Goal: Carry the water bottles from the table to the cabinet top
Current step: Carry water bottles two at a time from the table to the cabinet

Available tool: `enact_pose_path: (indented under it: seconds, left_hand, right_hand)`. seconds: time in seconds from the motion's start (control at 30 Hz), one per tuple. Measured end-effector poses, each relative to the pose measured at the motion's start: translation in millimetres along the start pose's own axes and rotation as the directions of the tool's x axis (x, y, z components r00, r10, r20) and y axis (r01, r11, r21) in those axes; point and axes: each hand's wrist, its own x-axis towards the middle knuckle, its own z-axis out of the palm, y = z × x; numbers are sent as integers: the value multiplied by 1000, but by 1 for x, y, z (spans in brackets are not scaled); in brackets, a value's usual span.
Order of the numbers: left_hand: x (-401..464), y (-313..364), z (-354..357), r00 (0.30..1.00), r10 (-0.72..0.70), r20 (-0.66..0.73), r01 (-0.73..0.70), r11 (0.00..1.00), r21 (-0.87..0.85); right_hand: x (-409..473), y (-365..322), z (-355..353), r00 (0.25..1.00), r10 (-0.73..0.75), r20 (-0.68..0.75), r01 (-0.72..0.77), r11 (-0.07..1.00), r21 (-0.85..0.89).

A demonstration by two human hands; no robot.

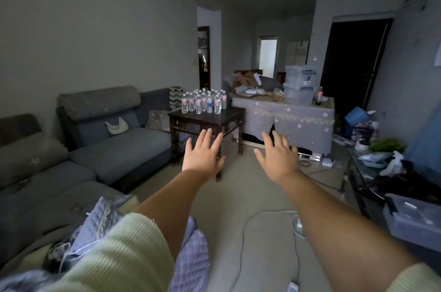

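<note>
Ahead, the clear plastic water bottles (203,101) stand packed upright on the dark wooden bench (229,117), well apart from the empty left hand (202,157) and right hand (279,160), fingers spread wide; grabbing one could topple its neighbours.

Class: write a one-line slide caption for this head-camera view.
Both open hands, left hand and right hand, reach toward water bottles clustered on a dark table.
</note>
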Motion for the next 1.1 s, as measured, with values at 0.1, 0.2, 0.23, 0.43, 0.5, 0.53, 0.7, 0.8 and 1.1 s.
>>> enact_pose_path:
  seconds: [0.1,0.2,0.23,0.43,0.5,0.53,0.7,0.8,1.1]
  left_hand:
    - [-12,0,25,996,1,86,-2,1000,14]
    - [-29,-1,59,983,14,184,-16,1000,11]
    - [-34,-1,70,978,23,209,-27,1000,15]
    - [-55,0,114,949,56,310,-53,998,-17]
    - [-57,-1,123,938,40,344,-24,998,-53]
    - [-56,-1,127,928,28,370,3,996,-84]
    - [-46,1,151,909,28,417,39,988,-152]
    - [-29,5,164,899,25,437,45,988,-148]
    - [73,35,212,888,-1,460,66,990,-125]
  right_hand:
    - [-14,1,30,997,22,73,-20,999,-28]
    - [-36,4,73,985,22,172,-20,1000,-18]
    - [-41,5,85,983,16,185,-13,1000,-19]
    - [-67,1,131,953,41,300,-39,999,-13]
    - [-71,-1,140,942,35,334,-41,999,12]
    - [-70,-2,145,931,36,362,-49,998,27]
    - [-63,4,165,897,28,441,-46,998,30]
    - [-46,13,176,881,30,473,-40,999,10]
    - [53,70,226,873,23,488,-19,1000,-13]
